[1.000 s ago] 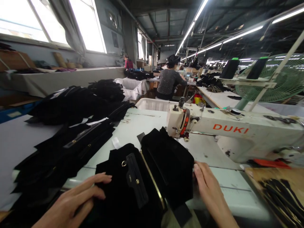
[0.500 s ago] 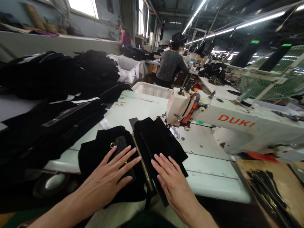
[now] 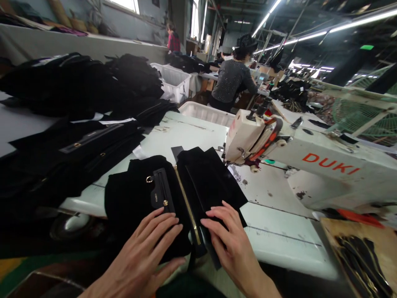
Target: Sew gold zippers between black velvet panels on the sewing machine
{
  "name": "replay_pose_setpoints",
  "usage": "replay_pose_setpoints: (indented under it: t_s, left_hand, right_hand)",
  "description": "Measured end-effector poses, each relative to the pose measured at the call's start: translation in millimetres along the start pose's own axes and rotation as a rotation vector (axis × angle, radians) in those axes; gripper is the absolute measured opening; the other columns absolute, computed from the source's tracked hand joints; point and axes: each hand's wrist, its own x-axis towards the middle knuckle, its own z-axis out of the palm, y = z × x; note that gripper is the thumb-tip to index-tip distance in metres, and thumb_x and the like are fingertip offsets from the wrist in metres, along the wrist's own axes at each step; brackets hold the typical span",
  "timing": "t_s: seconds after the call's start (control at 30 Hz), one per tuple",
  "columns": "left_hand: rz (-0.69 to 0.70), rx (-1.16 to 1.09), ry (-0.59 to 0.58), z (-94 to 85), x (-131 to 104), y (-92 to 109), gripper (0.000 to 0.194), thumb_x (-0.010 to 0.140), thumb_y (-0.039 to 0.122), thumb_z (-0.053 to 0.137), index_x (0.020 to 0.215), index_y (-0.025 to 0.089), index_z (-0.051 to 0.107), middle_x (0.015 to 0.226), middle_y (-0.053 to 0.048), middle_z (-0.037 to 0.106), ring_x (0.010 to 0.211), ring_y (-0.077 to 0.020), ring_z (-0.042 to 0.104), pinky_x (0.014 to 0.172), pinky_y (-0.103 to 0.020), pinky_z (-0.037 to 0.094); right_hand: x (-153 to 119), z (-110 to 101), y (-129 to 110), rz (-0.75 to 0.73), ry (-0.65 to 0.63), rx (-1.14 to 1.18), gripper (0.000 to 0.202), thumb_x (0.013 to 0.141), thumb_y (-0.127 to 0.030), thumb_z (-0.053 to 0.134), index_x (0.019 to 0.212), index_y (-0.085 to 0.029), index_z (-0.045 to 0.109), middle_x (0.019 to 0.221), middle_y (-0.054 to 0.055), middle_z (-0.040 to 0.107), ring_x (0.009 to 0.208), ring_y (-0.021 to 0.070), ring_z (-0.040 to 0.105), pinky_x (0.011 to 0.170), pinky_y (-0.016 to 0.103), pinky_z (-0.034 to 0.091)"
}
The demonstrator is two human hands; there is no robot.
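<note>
A black velvet bag panel [image 3: 173, 194] is lying open and flat at the near edge of a pale sewing table [image 3: 273, 231], directly in front of the person and just left of a cream sewing machine [image 3: 310, 165] marked DUKI in red. Stacks of black cut pieces [image 3: 77, 124] are covering the table's left side, reaching up to the panel's far left corner. Beyond the table a white plastic bin [image 3: 204, 112] is standing, and behind it a seated person in a grey speckled top [image 3: 231, 80] is facing away at another station. A tray of dark straps [image 3: 362, 252] is sitting at the lower right, well apart from the panel. The left hand [image 3: 145, 252] is resting palm down on the panel's left half, fingers spread and flat, gripping nothing. The right hand [image 3: 228, 240] is lying on the right half, fingers close together and pressing the cloth down. Between the two hands a gold zipper [image 3: 187, 205] is running down the middle, with a small leather tab [image 3: 161, 192] and gold ring just left of it.
</note>
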Motion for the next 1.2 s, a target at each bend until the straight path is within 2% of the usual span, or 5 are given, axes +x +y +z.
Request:
replay_pose_setpoints:
  t_s: [0.17, 0.4, 0.67, 0.9, 1.2]
  left_hand:
    - [-0.087, -0.006, -0.041, 15.1, -10, 9, 0.032, 0.094, 0.028, 0.065, 0.124, 0.018, 0.061, 0.126, -0.013, 0.060, 0.129, -0.0322, 0.050, 0.115, -0.057, 0.036]
    - [-0.067, 0.010, -0.008, 16.5, -14, 12, 0.034, 0.093, 0.001, 0.053, 0.120, 0.016, 0.065, 0.123, -0.010, 0.061, 0.129, -0.0280, 0.051, 0.119, -0.057, 0.031]
    - [-0.074, -0.112, 0.143, 28.8, -16, 11, 0.022, 0.100, 0.016, 0.057, 0.118, 0.013, 0.068, 0.114, -0.007, 0.068, 0.123, -0.0225, 0.056, 0.124, -0.053, 0.020]
    - [-0.091, -0.121, 0.143, 32.5, -18, 9, 0.023, 0.099, 0.012, 0.055, 0.117, 0.014, 0.069, 0.114, -0.006, 0.070, 0.123, -0.0223, 0.057, 0.124, -0.051, 0.021]
    - [-0.093, -0.143, 0.168, 33.9, -18, 11, 0.019, 0.101, 0.023, 0.058, 0.111, 0.013, 0.070, 0.112, -0.005, 0.071, 0.125, -0.0231, 0.058, 0.125, -0.050, 0.020]
  right_hand:
    - [-8, 2, -3, -0.070, 0.011, -0.040, 0.044, 0.091, 0.000, 0.042, 0.125, -0.022, 0.060, 0.110, 0.006, 0.068, 0.109, 0.0223, 0.061, 0.108, 0.054, 0.044]
    - [-13, 10, -1, -0.151, 0.095, -0.088, 0.040, 0.084, 0.002, 0.045, 0.112, -0.018, 0.066, 0.106, 0.007, 0.072, 0.107, 0.0215, 0.064, 0.107, 0.046, 0.046]
    - [-16, 16, -2, -0.230, 0.131, -0.204, 0.044, 0.080, 0.002, 0.046, 0.112, -0.017, 0.069, 0.103, 0.007, 0.072, 0.100, 0.0218, 0.066, 0.104, 0.047, 0.049]
    - [-18, 23, 0, -0.240, 0.237, -0.196, 0.032, 0.084, -0.001, 0.046, 0.095, -0.018, 0.070, 0.091, 0.006, 0.074, 0.088, 0.0221, 0.069, 0.097, 0.050, 0.054]
    - [-31, 36, -2, -0.122, 0.322, -0.122, 0.038, 0.085, 0.002, 0.045, 0.101, -0.021, 0.070, 0.086, 0.003, 0.072, 0.082, 0.0214, 0.071, 0.096, 0.051, 0.053]
